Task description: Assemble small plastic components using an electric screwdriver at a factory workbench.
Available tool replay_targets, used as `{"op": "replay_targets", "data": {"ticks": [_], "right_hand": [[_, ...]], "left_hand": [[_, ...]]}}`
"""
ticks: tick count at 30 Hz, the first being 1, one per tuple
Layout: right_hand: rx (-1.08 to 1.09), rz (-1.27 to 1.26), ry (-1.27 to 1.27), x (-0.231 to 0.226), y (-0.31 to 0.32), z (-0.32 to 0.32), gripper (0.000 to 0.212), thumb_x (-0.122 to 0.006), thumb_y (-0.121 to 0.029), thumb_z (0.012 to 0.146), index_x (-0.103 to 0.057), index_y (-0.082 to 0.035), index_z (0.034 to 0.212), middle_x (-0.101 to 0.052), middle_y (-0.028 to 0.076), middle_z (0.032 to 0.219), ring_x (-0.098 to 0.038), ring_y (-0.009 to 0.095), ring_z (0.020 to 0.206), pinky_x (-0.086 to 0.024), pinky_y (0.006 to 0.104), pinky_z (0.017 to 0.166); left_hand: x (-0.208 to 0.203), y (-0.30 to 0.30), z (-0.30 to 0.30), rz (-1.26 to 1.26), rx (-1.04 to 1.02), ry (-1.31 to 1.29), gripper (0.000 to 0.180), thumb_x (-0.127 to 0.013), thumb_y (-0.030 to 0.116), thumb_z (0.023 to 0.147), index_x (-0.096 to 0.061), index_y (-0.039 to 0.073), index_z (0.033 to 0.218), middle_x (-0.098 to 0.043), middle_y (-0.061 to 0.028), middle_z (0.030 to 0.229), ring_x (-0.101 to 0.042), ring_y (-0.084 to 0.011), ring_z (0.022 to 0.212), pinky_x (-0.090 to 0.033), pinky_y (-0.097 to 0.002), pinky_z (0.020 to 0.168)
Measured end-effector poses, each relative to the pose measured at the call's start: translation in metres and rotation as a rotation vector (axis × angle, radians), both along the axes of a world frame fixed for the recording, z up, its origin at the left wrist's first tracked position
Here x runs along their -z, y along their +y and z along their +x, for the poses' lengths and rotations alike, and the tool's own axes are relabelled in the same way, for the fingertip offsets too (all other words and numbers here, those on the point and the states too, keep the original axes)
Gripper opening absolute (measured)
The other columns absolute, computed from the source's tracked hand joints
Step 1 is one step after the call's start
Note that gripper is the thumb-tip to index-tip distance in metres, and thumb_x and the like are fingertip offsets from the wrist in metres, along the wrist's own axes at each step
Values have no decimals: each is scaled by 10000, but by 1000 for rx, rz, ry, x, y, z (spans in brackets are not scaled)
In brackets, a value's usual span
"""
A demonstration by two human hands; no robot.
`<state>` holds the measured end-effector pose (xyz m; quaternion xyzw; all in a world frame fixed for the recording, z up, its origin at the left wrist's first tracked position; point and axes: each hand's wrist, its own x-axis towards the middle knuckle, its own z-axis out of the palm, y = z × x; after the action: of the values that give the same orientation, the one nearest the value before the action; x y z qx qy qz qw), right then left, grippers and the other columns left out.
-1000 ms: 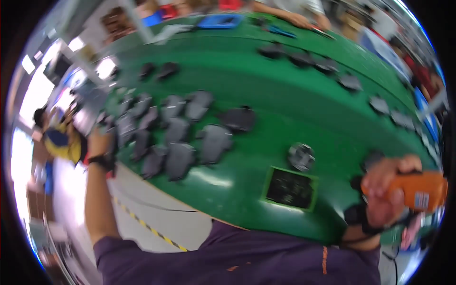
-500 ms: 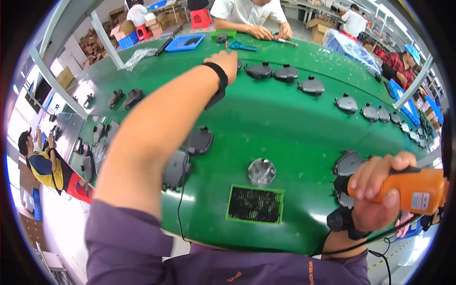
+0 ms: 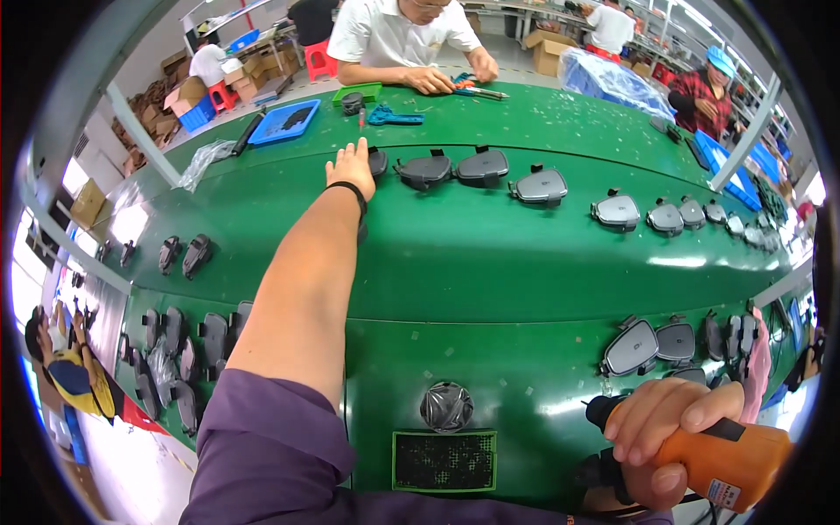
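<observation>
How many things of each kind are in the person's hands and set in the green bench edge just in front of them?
orange electric screwdriver: 1, gripped in the right hand
round metal disc: 1
black mesh pad: 1
Total: 3
The left hand holds nothing; it lies open far out on the belt.

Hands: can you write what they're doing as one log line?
left hand: on grey part | right hand: gripping orange tool | green table
</observation>
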<state>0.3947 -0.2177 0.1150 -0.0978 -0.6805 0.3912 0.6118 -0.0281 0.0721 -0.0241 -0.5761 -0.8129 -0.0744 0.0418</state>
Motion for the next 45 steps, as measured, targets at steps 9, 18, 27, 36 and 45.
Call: {"op": "replay_targets", "data": {"ticks": [9, 18, 27, 36, 45], "right_hand": [[36, -16, 22, 0, -3, 0, 461, -782, -211, 886, -438, -54, 1150, -596, 46, 652, -587, 186, 533, -567, 330, 542], [12, -135, 151, -12, -34, 3, 528, -792, -180, 871, -431, -26, 1224, -595, 65, 695, -576, 195, 574, -542, 371, 584], [-99, 93, 12, -17, -27, 20, 436, -587, -264, 979, -434, -7, 1296, -529, 31, 740, -509, 140, 611, -482, 302, 601], [-76, -2, -16, -19, -41, 20, 446, -593, -272, 980, -439, -6, 1303, -524, 26, 740, -518, 141, 616, -484, 303, 610], [-178, -15, -78, -11, -32, 12, 470, -583, -290, 985, -438, -1, 1326, -526, 23, 744, -516, 138, 613, -483, 303, 618]], "left_hand": [[-16, -16, -5, -123, 136, -74, 534, -565, 30, 870, -504, 79, 1398, -658, -198, 1271, -610, -352, 1226, -431, -492, 1054], [-131, -151, 50, -254, 446, -273, 392, -719, 136, 797, -563, -16, 1123, -693, -192, 1032, -686, -297, 865, -536, -395, 797], [-138, -319, 127, -261, 617, -1253, 491, -634, 121, 990, -477, 62, 1452, -669, -101, 1097, -619, -127, 982, -522, -289, 863], [-62, -338, 150, -349, 533, -1238, 509, -617, 137, 998, -484, 85, 1487, -639, -111, 1159, -606, -150, 1018, -499, -308, 933], [-35, -357, 155, 86, 501, -706, 398, -672, 191, 953, -596, 99, 1333, -587, -158, 1089, -587, -262, 1010, -487, -375, 917]]}}
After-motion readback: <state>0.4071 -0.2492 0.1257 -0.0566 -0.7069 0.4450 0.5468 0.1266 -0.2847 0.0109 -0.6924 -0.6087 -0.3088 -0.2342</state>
